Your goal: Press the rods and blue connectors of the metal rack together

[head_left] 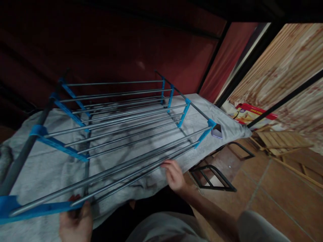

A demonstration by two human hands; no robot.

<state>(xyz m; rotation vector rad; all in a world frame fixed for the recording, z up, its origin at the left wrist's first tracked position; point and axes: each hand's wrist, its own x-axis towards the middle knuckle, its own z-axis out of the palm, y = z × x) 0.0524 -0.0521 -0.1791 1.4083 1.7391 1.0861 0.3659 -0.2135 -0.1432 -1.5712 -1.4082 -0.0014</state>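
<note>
Grey metal rods, thin and round, run lengthwise through the rack (121,124), slotted into flat blue plastic brackets (60,144) that cross them at intervals. The rack lies tilted on a pale grey cloth (45,168), soft and a little rumpled, which covers the surface beneath and hangs over its near edge.

Our left hand (75,222) is curled around the near blue bracket at the rack's low corner, fingers wrapped under it and closed on the plastic. Our right hand (174,174) rests further along the near side, fingers loosely bent and touching the nearest rods and the cloth edge; we cannot tell whether it truly grips a rod.

By the rack's far right corner a small phone (217,131) lies flat on the cloth. Below the cloth edge stands a black wire frame (214,178) on the terracotta tiled floor (272,195). Beyond it lie wooden slats (280,139) and a red box (254,112), against a streaked corrugated wall (290,64).
</note>
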